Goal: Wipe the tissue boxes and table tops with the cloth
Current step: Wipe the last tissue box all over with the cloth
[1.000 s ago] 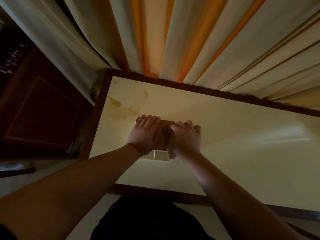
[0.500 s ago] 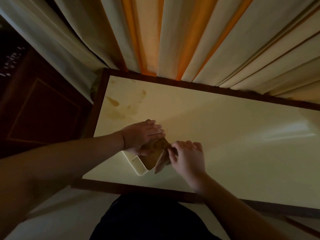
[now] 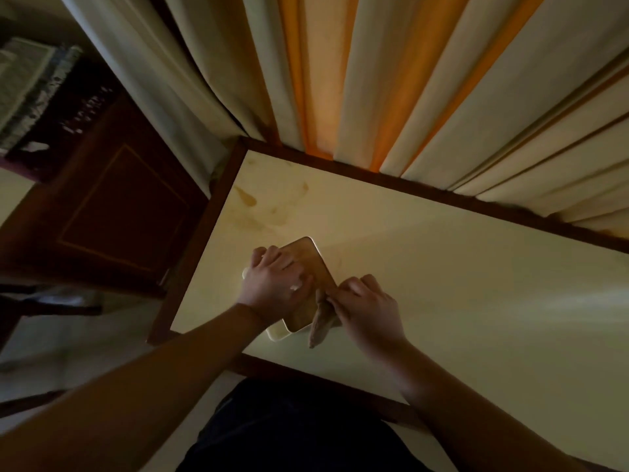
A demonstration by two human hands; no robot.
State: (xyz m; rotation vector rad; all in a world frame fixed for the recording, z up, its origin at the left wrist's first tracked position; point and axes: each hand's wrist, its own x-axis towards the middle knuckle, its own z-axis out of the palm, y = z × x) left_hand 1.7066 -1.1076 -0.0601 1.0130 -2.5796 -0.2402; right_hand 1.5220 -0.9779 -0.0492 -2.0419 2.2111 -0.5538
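Note:
A tissue box with a brown top and pale rounded sides stands on the cream table top, turned cornerwise to me. My left hand lies across the box's top with its fingers curled over it, holding it. My right hand is at the box's right side and pinches a crumpled tan cloth, which hangs against that side and touches the table. The near left part of the box is hidden under my left hand.
The table has a dark wooden rim and brownish stains near its far left corner. Cream and orange curtains hang right behind it. A dark wooden cabinet stands to the left.
The box has been turned further, so a corner now points away from me. My left hand shifted over its top and my right hand with the cloth moved along its right side.

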